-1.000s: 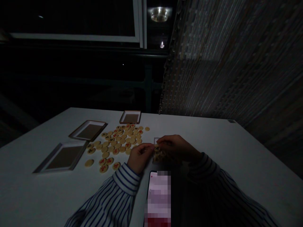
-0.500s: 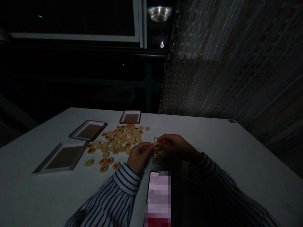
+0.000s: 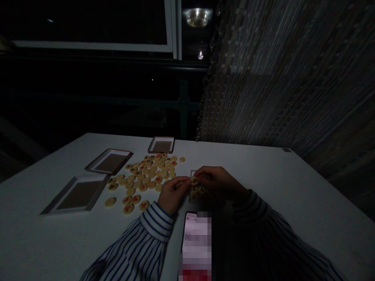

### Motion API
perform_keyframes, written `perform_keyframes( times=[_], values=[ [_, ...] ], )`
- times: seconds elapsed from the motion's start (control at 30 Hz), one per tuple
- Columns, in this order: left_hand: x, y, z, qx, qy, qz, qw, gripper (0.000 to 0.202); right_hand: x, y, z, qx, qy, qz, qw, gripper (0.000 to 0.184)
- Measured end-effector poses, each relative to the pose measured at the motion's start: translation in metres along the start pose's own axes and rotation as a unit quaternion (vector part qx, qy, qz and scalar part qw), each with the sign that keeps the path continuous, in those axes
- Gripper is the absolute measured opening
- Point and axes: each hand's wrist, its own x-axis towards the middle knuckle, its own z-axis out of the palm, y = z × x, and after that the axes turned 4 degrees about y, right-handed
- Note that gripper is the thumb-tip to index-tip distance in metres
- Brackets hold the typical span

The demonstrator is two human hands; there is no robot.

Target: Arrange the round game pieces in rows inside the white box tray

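Note:
A small clear-sided box stands on the white table between my hands, holding several round wooden Chinese chess pieces with black characters. One such piece lies at the far end of these, right at my fingertips. My right hand bends over the box from the right, its fingers closed at that piece. From the left, my left hand reaches the box's edge with thumb and fingers pinched together; what lies between them is hidden. Part of the box is covered by my right hand and its shadow.
Many loose Chinese chess pieces, some red-marked, are spread left of my hands. Three shallow trays or lids lie beyond them on the table. A lit phone lies before me. A bead curtain hangs behind, right.
Both hands keep almost the same place over the box. My fingers shift very slightly at the far piece.

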Motion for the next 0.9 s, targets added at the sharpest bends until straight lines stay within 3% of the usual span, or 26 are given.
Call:
perform_keyframes(
  times=[0.4,0.9],
  values=[
    [0.0,0.001,-0.002,0.0,0.007,-0.027,1.0,0.034,0.0,-0.007,0.004,-0.253,0.016,-0.105,0.962,0.031],
    [0.0,-0.002,-0.003,-0.015,-0.014,-0.037,0.999,0.033,-0.003,-0.014,0.002,-0.315,0.012,-0.124,0.941,0.032]
  ],
)
